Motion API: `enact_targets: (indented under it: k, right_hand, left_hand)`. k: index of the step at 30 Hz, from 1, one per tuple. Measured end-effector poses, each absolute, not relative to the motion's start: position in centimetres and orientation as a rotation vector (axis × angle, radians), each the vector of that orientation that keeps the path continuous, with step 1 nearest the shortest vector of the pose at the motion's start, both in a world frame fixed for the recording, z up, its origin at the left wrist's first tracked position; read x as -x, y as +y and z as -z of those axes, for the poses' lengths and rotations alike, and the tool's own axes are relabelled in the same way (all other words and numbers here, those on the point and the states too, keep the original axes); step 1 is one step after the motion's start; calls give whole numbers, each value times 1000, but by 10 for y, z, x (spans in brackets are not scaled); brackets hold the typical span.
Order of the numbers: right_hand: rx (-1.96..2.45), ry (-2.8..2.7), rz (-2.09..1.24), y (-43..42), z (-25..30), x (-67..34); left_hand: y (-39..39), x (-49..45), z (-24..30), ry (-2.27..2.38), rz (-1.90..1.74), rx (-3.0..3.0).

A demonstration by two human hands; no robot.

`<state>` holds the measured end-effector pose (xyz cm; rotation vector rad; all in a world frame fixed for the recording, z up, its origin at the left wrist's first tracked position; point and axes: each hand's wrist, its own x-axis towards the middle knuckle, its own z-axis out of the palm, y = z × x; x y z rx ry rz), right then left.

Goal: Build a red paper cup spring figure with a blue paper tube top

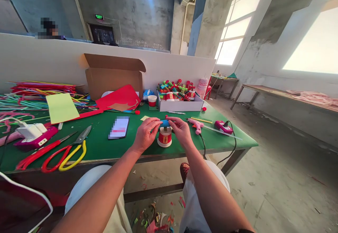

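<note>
Looks like the blue piece [165, 123] is being pinched in a fingertip grip by left hand [146, 133] and right hand [181, 129] over the red-wrapped cup [165, 138] on the worktop [100, 149], probably being positioned, with steady alignment being called for next.

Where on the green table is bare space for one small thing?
Bare: between the phone and scissors; the right corner, beyond the purple socket block. Crowded: the left end, under coloured stems; the middle front, with left hand, right hand and red-banded cup.
</note>
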<state>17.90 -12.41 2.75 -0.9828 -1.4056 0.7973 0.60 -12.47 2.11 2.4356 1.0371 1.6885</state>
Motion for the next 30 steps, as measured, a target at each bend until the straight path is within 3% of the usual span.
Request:
enact_targets:
  k: [30]
  right_hand:
    - [995,-1441,-754,-122,-24,-180]
  left_hand:
    - [-125,-6,-21,1007,-1683,-2463]
